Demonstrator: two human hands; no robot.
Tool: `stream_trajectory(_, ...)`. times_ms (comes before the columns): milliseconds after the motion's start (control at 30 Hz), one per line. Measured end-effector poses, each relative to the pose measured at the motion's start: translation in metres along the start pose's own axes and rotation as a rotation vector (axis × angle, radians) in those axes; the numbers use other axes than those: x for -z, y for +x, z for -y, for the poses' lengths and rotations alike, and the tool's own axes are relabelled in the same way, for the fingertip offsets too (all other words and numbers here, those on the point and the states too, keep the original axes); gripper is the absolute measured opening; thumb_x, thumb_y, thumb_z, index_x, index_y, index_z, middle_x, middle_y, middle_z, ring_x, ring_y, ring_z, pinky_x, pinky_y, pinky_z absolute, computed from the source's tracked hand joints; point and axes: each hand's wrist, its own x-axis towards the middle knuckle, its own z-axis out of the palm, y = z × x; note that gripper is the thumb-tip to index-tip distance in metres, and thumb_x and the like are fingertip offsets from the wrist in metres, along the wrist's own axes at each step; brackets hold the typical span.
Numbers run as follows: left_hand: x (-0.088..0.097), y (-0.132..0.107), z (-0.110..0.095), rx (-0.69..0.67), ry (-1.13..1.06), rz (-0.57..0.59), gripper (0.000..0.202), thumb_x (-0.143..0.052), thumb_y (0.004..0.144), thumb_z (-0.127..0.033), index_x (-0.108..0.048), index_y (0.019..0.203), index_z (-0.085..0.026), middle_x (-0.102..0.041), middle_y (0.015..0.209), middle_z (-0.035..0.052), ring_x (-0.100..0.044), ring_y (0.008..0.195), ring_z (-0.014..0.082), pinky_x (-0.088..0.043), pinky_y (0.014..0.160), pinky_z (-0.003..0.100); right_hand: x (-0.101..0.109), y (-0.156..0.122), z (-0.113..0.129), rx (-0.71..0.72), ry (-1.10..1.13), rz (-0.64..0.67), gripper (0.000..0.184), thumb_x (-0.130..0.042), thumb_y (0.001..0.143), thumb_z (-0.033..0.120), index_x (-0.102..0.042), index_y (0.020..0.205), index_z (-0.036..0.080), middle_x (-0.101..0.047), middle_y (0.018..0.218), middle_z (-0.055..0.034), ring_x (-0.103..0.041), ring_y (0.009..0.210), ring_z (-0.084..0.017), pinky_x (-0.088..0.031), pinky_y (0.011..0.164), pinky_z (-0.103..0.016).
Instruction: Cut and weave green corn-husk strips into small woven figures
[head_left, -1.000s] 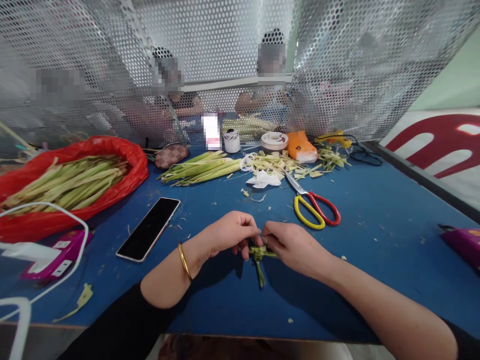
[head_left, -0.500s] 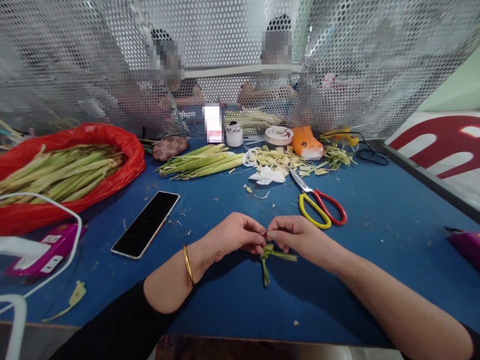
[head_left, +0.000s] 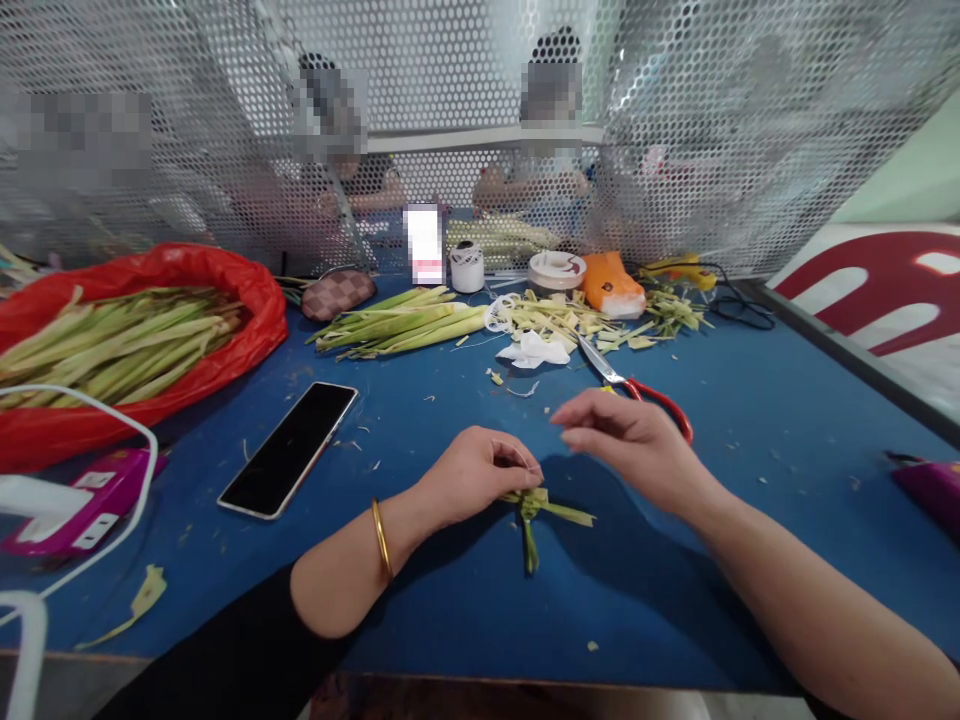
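My left hand is closed in a pinch on a small knotted piece of green leaf strips, just above the blue tabletop. One strip sticks out to the right and another hangs toward me. A thin pale thread curves by the left fingertips. My right hand is raised to the right of the piece, apart from it. Its thumb and forefinger point left with a small gap, and I see nothing between them. Behind that hand lie scissors with a red handle loop; their yellow loop is mostly hidden.
A red plastic bag of long leaves stands left, near a phone. Farther back are leaf stalks, a thread spool, crumpled tissue, a round tin and an orange packet. People sit behind the perforated screen.
My right hand has come away from my left, moving up and to the right, and now covers the scissors' yellow loop. My left hand stays with the knotted leaf piece.
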Motion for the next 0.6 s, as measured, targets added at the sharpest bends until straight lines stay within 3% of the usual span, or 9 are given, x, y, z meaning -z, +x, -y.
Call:
stream_trajectory(67,0.000,0.001,0.001,0.002,-0.021,-0.001,0.009,-0.069,0.066,-0.021,-0.068,0.069,-0.013,-0.062,0.062,-0.0002,-0.050,0.056,0.0083,-0.037,0.054,0.021,-0.005,0.002,-0.005,0.064,-0.231,0.108,0.002,-0.067,0.080,0.022,-0.067,0.082,0.020,-0.060,0.078,-0.0013,-0.055,0.071,-0.014,-0.044,0.064,-0.027)
stream_trajectory(133,0.000,0.002,0.001,-0.004,-0.012,-0.006,0.008,-0.069,0.066,-0.021,-0.066,0.066,-0.013,-0.057,0.058,-0.0026,-0.045,0.053,0.0068,-0.034,0.051,0.020,-0.012,0.003,-0.010,0.120,-0.326,0.184,0.002,-0.064,0.082,0.018,-0.064,0.080,0.020,-0.058,0.077,-0.0009,-0.055,0.072,-0.014,-0.043,0.065,-0.027)
stream_trajectory(267,0.001,0.003,0.001,0.015,0.025,0.004,0.009,-0.069,0.067,-0.020,-0.063,0.066,-0.014,-0.053,0.054,-0.0048,-0.042,0.049,0.0062,-0.034,0.048,0.020,-0.023,0.001,-0.016,0.130,-0.370,0.169,0.011,-0.056,0.085,0.014,-0.057,0.075,0.019,-0.057,0.076,-0.0003,-0.053,0.072,-0.014,-0.042,0.065,-0.027)
stream_trajectory(333,0.000,0.002,-0.002,0.037,0.005,0.007,0.008,-0.069,0.066,-0.019,-0.062,0.066,-0.014,-0.055,0.055,-0.0040,-0.043,0.049,0.0062,-0.035,0.048,0.020,-0.025,0.000,-0.017,0.080,-0.329,0.151,0.013,-0.054,0.086,0.015,-0.054,0.074,0.020,-0.056,0.074,0.0000,-0.053,0.070,-0.014,-0.042,0.064,-0.027)
stream_trajectory(433,0.000,0.002,-0.006,0.085,-0.033,-0.001,0.007,-0.067,0.069,-0.018,-0.061,0.069,-0.014,-0.062,0.061,-0.0012,-0.045,0.046,0.0050,-0.036,0.046,0.019,-0.027,0.001,-0.018,-0.102,-0.112,0.082,0.013,-0.053,0.086,0.022,-0.051,0.074,0.020,-0.058,0.068,0.0015,-0.056,0.063,-0.013,-0.045,0.062,-0.028)
stream_trajectory(600,0.002,0.003,-0.008,0.151,-0.088,-0.031,0.008,-0.063,0.075,-0.017,-0.056,0.074,-0.014,-0.067,0.067,0.0019,-0.049,0.044,0.0038,-0.036,0.045,0.017,-0.025,0.005,-0.017,-0.330,0.160,-0.027,0.018,-0.066,0.077,0.031,-0.051,0.077,0.020,-0.059,0.061,0.0042,-0.059,0.053,-0.012,-0.047,0.056,-0.026)
